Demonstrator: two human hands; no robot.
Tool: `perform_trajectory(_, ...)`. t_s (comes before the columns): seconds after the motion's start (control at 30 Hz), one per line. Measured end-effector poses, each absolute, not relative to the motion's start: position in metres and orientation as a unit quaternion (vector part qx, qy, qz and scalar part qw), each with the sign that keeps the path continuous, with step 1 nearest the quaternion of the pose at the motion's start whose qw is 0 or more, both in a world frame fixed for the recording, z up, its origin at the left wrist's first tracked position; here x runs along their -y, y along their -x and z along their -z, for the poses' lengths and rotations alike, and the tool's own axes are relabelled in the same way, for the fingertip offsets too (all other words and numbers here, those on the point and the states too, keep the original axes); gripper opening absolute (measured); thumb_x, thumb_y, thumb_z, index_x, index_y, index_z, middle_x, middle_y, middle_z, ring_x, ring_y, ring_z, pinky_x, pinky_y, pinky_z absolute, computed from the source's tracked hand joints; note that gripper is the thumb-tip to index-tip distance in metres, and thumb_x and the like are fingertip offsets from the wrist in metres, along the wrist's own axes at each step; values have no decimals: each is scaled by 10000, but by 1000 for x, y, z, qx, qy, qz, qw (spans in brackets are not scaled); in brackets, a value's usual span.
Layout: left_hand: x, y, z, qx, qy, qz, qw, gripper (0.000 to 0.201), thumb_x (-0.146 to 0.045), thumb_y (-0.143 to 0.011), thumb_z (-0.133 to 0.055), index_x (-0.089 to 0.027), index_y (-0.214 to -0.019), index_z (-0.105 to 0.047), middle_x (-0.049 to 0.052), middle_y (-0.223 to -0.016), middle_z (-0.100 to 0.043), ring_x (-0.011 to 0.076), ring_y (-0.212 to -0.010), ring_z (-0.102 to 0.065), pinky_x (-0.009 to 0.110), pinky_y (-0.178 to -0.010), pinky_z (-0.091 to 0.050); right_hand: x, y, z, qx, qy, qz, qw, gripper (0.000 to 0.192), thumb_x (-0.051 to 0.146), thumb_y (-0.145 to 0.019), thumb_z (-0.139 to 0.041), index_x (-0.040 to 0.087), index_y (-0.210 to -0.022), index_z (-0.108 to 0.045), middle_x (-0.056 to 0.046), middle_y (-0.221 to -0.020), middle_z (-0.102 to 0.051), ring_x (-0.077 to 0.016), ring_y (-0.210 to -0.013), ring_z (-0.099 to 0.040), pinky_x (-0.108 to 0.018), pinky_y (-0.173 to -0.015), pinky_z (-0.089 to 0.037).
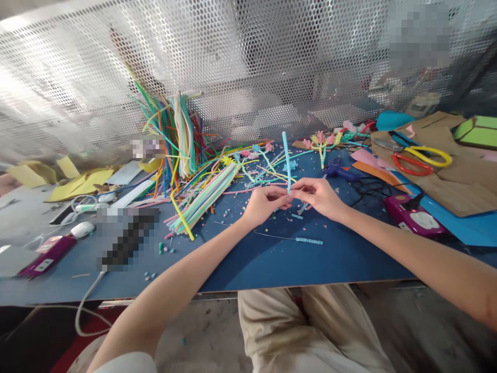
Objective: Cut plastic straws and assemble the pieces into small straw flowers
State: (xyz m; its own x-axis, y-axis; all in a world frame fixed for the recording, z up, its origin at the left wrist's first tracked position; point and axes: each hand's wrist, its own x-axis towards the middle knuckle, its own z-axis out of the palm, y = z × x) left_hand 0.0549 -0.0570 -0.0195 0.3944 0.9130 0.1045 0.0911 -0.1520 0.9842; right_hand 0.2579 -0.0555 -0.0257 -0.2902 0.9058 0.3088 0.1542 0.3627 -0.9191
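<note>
A light blue pipe cleaner (287,158) stands nearly upright over the blue table, its lower end between my fingertips. My left hand (264,206) is closed in a pinch at that end. From the other side, my right hand (321,198) pinches the same spot, and the fingers nearly touch. Exactly how each fingertip grips the stem is partly hidden. In front of my hands lies a thin wire with a light blue textured piece (309,241) at its end. Small cut bits are scattered around and beneath my hands.
Pipe cleaner bundles (207,199) lie at left centre, with more standing behind. Right of my hands are a dark blue glue gun (339,170), scissors (427,157) and a magenta power strip (413,216). Another magenta power strip (48,255) sits left. Perforated metal (279,67) closes the back.
</note>
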Motion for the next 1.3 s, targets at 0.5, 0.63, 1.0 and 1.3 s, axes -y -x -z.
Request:
perform_trajectory(0.5,55,-55,22,-363,-666,-336,558,360,-422,-763,-801,-125,-947,-712,45,-792,-742,150,-738,-728,272,-730,-617,62,-259,15,733,386,-362,427,181,380,-877,-633,203,-842,-623,9,-718,-576,-121,-610,-517,-271,-544,-421)
perform_trajectory(0.63,55,-55,23,-366,-657,-328,571,369,-417,-739,-826,-116,-914,-705,48,-783,-736,154,-730,-728,273,-727,-611,58,-259,19,700,387,-375,469,198,395,-899,-606,210,-833,-582,25,-667,-525,-123,-597,-497,-277,-548,-397)
perform_trajectory(1.0,58,-59,21,-368,-540,-390,649,406,-441,-744,-830,-121,-957,-700,62,-850,-738,157,-805,-734,267,-776,-592,52,-263,21,684,354,-419,481,247,443,-871,-652,212,-827,-577,24,-679,-534,-129,-628,-485,-290,-616,-396)
perform_trajectory(1.3,61,-58,19,-360,-556,-362,656,431,-436,-733,-841,-119,-1000,-724,82,-918,-753,148,-792,-735,271,-786,-599,55,-261,22,700,370,-398,463,226,441,-883,-647,220,-878,-598,11,-729,-575,-139,-649,-517,-293,-604,-415)
